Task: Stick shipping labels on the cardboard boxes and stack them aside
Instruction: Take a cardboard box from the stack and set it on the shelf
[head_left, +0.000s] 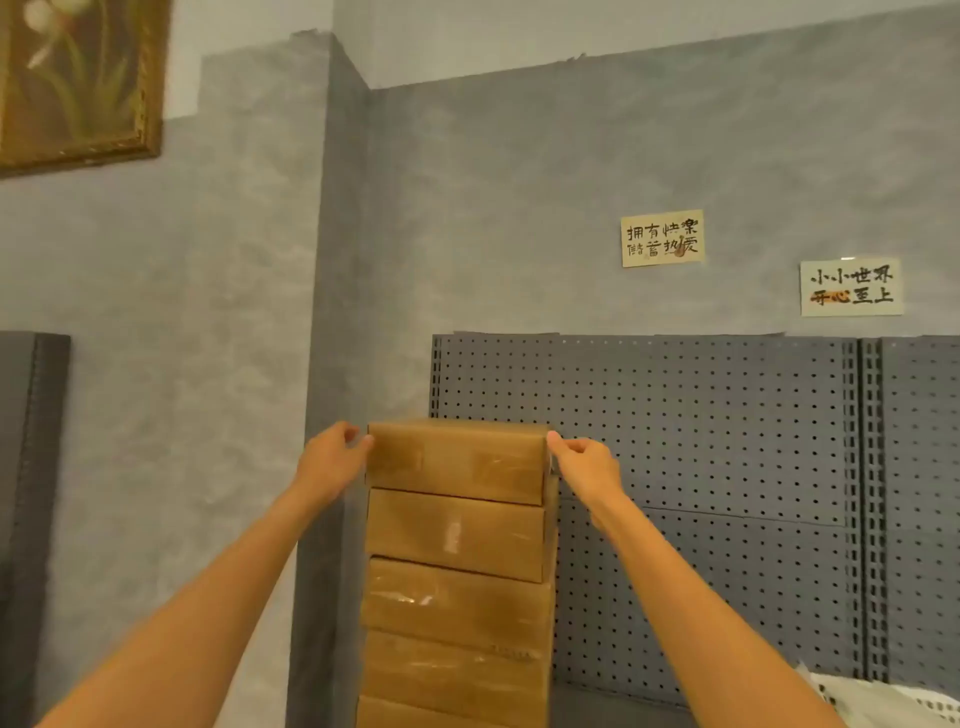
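Observation:
A tall stack of several taped cardboard boxes (457, 592) rises in the middle of the head view, against the wall corner. The top box (457, 460) lies flat on the stack, slightly askew to the one below. My left hand (332, 460) grips its left end, thumb on the front edge. My right hand (584, 465) grips its right end, thumb at the upper corner. No shipping label is visible on the faces turned toward me.
A grey pegboard panel (701, 431) stands right behind and to the right of the stack. A white perforated basket (883, 701) shows at the bottom right. Two paper signs (662, 238) and a framed painting (78, 78) hang on the grey wall.

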